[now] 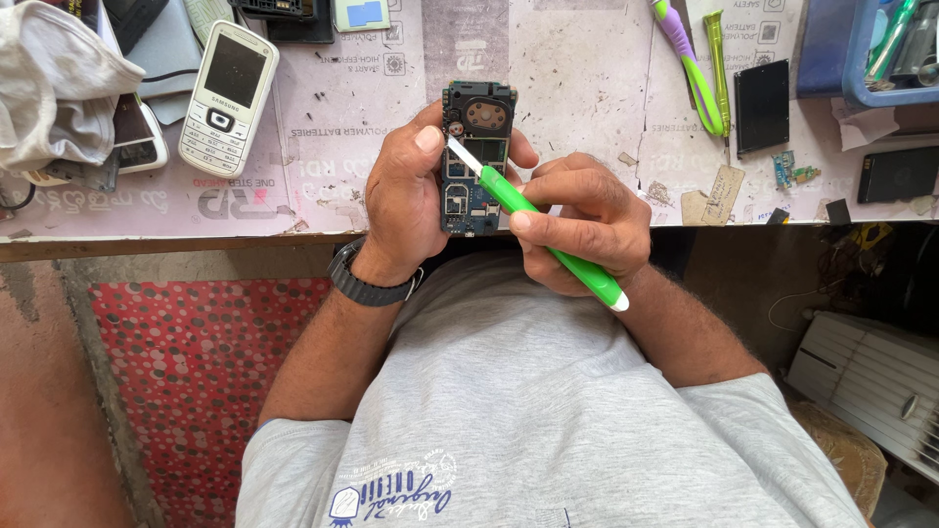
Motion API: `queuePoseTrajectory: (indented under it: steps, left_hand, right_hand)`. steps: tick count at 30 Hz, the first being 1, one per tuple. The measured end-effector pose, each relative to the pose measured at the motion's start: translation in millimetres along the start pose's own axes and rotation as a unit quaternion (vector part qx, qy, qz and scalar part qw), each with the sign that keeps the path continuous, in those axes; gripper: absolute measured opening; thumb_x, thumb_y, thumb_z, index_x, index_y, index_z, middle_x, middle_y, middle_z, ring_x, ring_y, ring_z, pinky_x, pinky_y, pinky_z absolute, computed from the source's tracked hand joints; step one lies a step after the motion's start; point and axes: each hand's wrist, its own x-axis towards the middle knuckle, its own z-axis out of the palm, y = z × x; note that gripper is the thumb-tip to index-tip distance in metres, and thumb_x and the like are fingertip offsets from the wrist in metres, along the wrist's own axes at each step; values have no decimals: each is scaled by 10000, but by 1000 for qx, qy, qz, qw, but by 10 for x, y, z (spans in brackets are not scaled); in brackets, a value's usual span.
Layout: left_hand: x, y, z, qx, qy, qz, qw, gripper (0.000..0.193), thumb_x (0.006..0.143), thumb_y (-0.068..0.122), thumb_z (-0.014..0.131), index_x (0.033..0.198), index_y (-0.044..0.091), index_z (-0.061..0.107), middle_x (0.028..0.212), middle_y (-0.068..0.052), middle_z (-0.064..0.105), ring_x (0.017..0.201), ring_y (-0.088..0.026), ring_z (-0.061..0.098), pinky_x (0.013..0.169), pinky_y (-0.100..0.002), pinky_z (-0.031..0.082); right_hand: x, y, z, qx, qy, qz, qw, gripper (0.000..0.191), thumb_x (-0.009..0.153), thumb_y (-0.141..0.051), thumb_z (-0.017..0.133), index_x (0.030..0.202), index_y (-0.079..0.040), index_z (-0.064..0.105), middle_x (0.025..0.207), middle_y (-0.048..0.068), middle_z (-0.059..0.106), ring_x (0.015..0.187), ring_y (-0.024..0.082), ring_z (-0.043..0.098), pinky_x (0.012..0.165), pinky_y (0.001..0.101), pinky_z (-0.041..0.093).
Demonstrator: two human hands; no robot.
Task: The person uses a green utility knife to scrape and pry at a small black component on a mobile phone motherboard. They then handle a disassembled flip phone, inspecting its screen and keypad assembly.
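Two hands at work over the near edge of the workbench (587, 59). Left hand (403, 200), black watch (370, 282) on the wrist, wrapped around an opened phone (476, 137) with the back cover off, circuit board bare, held upright just above the bench edge, thumb pressed on its upper left corner. Right hand (579, 220) clenched around a green pry tool (548, 235), white blade tip laid against the board near the top left, handle slanting down and to the right past the fingers. Off to the left on the bench, a white keypad phone (229, 96) lying face up, beside a crumpled grey cloth (59, 83). Farther right, a second green tool (690, 64), a flat black battery (762, 106), and a blue tray (861, 49) at the corner.
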Motion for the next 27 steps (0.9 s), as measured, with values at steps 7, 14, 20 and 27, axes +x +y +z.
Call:
queuePoseTrajectory:
  steps: [7, 14, 20, 27]
  left_hand:
    - [-13, -1, 2, -43, 0, -16, 999, 574, 1082, 405, 456, 1385, -76, 533, 1101, -290, 683, 833, -277, 741, 704, -375, 658]
    - [0, 9, 6, -37, -5, -15, 999, 609, 1072, 395, 441, 1420, -102, 499, 1110, -303, 679, 816, -277, 746, 696, -372, 667]
    - [13, 31, 26, -49, -15, -24, 998, 661, 1065, 396, 440, 1469, -125, 477, 1109, -304, 683, 814, -273, 745, 705, -355, 662]
    - [4, 67, 41, -15, -26, -23, 999, 668, 1055, 402, 438, 1459, -126, 500, 1097, -301, 694, 797, -255, 744, 688, -339, 664]
  right_hand:
    - [-25, 0, -40, 25, 45, 8, 999, 233, 940, 31, 686, 1138, -83, 644, 1006, 117, 653, 799, 204, 664, 689, 346, 617]
    - [-59, -8, -127, 26, 59, 61, 996, 211, 975, 16, 601, 1163, -79, 591, 1022, 123, 640, 812, 213, 670, 682, 321, 598]
    - [-89, 63, -82, 75, 127, 66, 987, 204, 947, -24, 594, 1145, -64, 616, 1006, 138, 625, 730, 211, 650, 631, 319, 590]
    - [-127, 83, -77, 110, 140, 79, 981, 188, 969, -52, 595, 1156, -65, 613, 1021, 142, 607, 720, 197, 609, 636, 329, 602]
